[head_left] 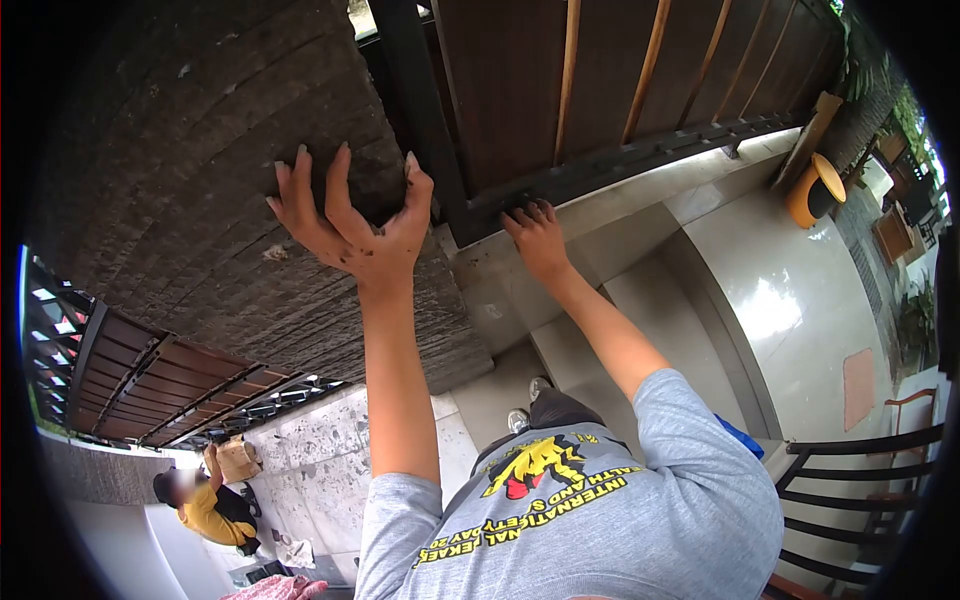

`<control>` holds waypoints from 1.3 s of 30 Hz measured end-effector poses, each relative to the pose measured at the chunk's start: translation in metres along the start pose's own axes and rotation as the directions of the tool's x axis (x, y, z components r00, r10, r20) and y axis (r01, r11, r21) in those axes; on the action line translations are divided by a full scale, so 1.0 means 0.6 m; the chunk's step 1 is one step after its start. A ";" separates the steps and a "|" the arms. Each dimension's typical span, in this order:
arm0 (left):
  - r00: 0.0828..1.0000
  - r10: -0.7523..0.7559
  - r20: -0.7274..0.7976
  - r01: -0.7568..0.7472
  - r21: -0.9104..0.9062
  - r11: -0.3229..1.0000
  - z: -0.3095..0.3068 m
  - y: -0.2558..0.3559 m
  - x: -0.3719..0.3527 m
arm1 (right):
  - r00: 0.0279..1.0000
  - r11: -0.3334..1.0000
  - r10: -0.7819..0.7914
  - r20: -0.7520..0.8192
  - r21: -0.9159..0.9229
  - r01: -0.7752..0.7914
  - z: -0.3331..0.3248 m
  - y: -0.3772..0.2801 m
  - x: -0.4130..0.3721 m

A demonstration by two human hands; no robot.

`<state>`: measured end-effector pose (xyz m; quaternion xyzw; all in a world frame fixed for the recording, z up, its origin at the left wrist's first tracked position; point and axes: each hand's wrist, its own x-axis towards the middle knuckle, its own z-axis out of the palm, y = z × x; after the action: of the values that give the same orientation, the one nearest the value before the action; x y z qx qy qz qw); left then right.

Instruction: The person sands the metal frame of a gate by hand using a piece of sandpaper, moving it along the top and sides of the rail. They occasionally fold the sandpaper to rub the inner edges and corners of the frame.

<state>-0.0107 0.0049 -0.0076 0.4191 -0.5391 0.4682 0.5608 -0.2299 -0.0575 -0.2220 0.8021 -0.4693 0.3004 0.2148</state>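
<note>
So, left hand (pixel 350 225) was wide open, fingers splayed and pressed flat against the dark stone-clad pillar (pixel 200 150), back of the hand to the camera, dirt smudges on it, holding nothing. Right hand (pixel 535 235) sat just beside it, fingers curled onto the bottom rail (pixel 620 165) of the dark slatted gate (pixel 520 100). I couldn't tell whether they closed around the rail or only rested on its edge. The two hands were near each other, on either side of the black post where pillar and gate met. Both arms came out of grey short sleeves.

Judged step: bracing on the pillar while getting a hold low on the gate; contact made, nothing visibly shifted. Any move of the gate from here would call for a firmer wrap of the right fingers under the rail, with the left palm kept planted.

Further out: the person's own shoes (pixel 517 420) on the pale tiled floor (pixel 780 300), an orange bin (pixel 815 190) well apart at upper right, a black railing (pixel 860 470) lower right, and another person in a yellow top (pixel 205 510) crouched low at lower left.
</note>
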 end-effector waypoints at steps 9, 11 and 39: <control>0.994 -0.013 -0.112 0.008 -0.043 0.999 0.015 -0.002 -0.001 | 0.997 0.997 -0.069 0.022 -0.026 0.069 0.005 -0.021 0.009; 0.994 -0.009 -0.107 0.005 -0.040 0.999 0.014 -0.002 -0.002 | 0.993 0.993 -0.113 0.017 -0.014 0.113 0.004 -0.025 0.013; 1.000 0.027 0.002 -0.027 -0.002 1.000 -0.001 -0.001 0.005 | 1.000 0.998 0.023 -0.009 -0.051 -0.024 -0.021 0.115 -0.023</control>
<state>-0.0098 0.0055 -0.0047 0.4118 -0.5459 0.4748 0.5540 -0.2998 -0.0732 -0.2181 0.7895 -0.4853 0.2943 0.2336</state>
